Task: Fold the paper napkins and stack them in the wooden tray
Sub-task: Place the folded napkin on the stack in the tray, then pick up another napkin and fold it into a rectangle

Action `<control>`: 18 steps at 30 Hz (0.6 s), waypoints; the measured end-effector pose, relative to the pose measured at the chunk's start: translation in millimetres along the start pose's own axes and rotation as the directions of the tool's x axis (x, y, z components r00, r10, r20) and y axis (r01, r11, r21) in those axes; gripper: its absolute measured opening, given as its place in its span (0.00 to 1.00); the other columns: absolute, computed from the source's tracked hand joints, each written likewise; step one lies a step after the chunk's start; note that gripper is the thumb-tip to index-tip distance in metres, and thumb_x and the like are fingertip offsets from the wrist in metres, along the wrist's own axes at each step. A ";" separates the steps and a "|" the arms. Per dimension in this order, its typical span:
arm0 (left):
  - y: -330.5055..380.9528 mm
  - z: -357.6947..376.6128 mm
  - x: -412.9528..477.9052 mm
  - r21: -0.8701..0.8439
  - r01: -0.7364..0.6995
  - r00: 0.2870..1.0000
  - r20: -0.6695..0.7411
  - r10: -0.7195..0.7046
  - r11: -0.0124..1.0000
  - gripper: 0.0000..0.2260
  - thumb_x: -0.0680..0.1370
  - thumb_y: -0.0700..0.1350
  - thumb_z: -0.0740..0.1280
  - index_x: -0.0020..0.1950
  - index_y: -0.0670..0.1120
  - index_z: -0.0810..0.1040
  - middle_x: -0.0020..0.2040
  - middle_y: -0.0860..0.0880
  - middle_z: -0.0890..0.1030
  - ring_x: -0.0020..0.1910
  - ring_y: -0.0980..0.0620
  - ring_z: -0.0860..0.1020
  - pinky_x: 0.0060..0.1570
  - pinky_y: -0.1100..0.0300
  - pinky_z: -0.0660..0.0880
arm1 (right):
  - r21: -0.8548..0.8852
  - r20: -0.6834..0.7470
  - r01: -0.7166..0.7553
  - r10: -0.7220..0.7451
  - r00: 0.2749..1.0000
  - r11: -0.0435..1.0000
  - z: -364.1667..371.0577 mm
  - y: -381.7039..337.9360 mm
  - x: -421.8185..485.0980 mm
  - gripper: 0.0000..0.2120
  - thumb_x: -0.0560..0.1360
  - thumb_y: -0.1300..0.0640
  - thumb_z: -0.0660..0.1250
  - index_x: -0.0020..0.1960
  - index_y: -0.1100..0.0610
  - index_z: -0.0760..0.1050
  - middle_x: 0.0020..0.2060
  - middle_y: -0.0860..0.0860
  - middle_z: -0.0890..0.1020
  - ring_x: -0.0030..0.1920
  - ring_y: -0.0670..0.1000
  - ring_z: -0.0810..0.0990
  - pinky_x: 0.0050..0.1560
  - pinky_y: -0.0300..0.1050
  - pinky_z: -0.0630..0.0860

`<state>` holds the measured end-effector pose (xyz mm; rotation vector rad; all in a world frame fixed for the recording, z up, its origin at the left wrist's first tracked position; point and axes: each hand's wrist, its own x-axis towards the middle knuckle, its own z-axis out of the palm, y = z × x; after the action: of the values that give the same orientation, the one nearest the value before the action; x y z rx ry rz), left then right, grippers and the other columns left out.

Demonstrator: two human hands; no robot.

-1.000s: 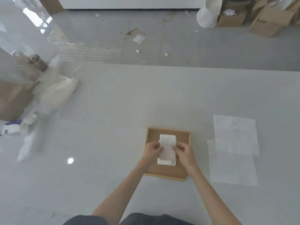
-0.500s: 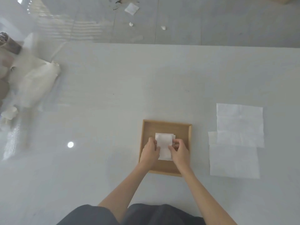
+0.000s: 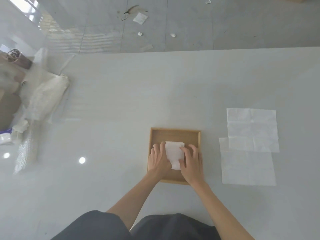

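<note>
A square wooden tray (image 3: 174, 131) lies on the white table in front of me. Inside it sits a small stack of folded white napkins (image 3: 174, 153). My left hand (image 3: 160, 159) lies flat on the stack's left edge with its fingers spread. My right hand (image 3: 191, 161) lies flat on the right edge, fingertips on the paper. Neither hand grips anything. To the right of the tray, two unfolded napkins overlap on the table: a far one (image 3: 252, 129) and a near one (image 3: 247, 168).
A plastic-wrapped white bundle (image 3: 46, 99) and a brown roll (image 3: 19, 58) lie at the table's left end. The table's far edge (image 3: 190, 50) runs across the view. Paper scraps (image 3: 140, 18) litter the grey floor beyond it.
Both hands lowered the folded napkin onto the stack in the tray and let go; their fingers now lie spread and flat on it. My head tilted further down.
</note>
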<state>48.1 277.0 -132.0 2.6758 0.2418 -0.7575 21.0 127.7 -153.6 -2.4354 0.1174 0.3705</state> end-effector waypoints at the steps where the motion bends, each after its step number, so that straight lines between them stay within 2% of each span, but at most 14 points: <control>1: 6.4 -1.6 -0.5 -0.005 -0.007 1.000 -0.025 0.006 1.000 0.32 0.72 0.37 0.62 0.76 0.46 0.59 0.62 0.44 0.68 0.54 0.43 0.72 0.53 0.55 0.72 | 0.029 -0.047 0.001 0.000 0.999 1.000 -8.9 4.4 -2.0 0.22 0.75 0.61 0.70 0.68 0.54 0.74 0.70 0.57 0.69 0.71 0.59 0.65 0.72 0.55 0.66; 4: 36.4 -7.3 2.3 0.026 -0.093 0.992 -0.082 0.095 0.995 0.33 0.71 0.36 0.61 0.76 0.46 0.59 0.61 0.44 0.69 0.54 0.44 0.71 0.52 0.58 0.69 | 0.054 -0.244 -0.024 0.036 0.969 0.998 -44.6 35.0 -6.6 0.19 0.75 0.64 0.72 0.65 0.58 0.76 0.64 0.58 0.75 0.67 0.62 0.71 0.69 0.55 0.68; 7: 81.7 -10.1 10.5 0.017 -0.236 0.969 -0.077 0.236 0.972 0.29 0.71 0.35 0.60 0.73 0.46 0.64 0.55 0.45 0.75 0.53 0.42 0.75 0.52 0.55 0.70 | 0.170 -0.393 -0.188 0.241 0.887 0.967 -87.6 85.7 -7.7 0.14 0.74 0.71 0.70 0.59 0.65 0.78 0.56 0.61 0.81 0.61 0.66 0.77 0.65 0.54 0.67; 10: 140.0 -2.5 28.2 0.025 -0.322 0.947 0.009 0.322 0.946 0.23 0.76 0.36 0.58 0.71 0.47 0.69 0.56 0.43 0.81 0.54 0.39 0.79 0.47 0.52 0.68 | 0.437 -0.402 -0.360 0.537 0.742 0.824 -137.7 134.3 -1.3 0.11 0.76 0.72 0.64 0.56 0.67 0.79 0.52 0.63 0.83 0.57 0.66 0.79 0.61 0.57 0.73; 13: 201.7 12.2 53.2 0.040 -0.376 0.926 0.047 0.374 0.926 0.17 0.81 0.40 0.57 0.69 0.46 0.74 0.63 0.44 0.81 0.60 0.40 0.79 0.55 0.51 0.71 | 0.538 -0.428 -0.407 0.655 0.623 0.738 -181.0 173.4 10.2 0.10 0.78 0.69 0.63 0.55 0.65 0.81 0.51 0.62 0.84 0.55 0.64 0.81 0.52 0.50 0.75; 15: 241.3 18.7 75.3 0.057 -0.408 0.913 0.045 0.406 0.911 0.15 0.82 0.40 0.58 0.67 0.46 0.76 0.63 0.44 0.80 0.61 0.40 0.78 0.57 0.51 0.70 | 0.544 -0.428 -0.445 0.691 0.582 0.712 -200.4 194.5 21.8 0.09 0.79 0.65 0.64 0.56 0.63 0.81 0.52 0.61 0.84 0.54 0.62 0.80 0.47 0.45 0.70; 18: 291.2 26.5 113.1 0.094 -0.440 0.897 0.001 0.442 0.893 0.13 0.83 0.40 0.58 0.64 0.44 0.77 0.61 0.44 0.80 0.61 0.41 0.76 0.58 0.51 0.69 | 0.527 -0.386 -0.519 0.733 0.560 0.673 -215.0 217.8 42.1 0.10 0.78 0.61 0.65 0.57 0.62 0.81 0.53 0.61 0.84 0.57 0.63 0.80 0.49 0.50 0.73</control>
<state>204.9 5.4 -131.0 2.6718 -0.3982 -0.6054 72.9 -176.4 -138.5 -1.9633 1.2728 -0.1105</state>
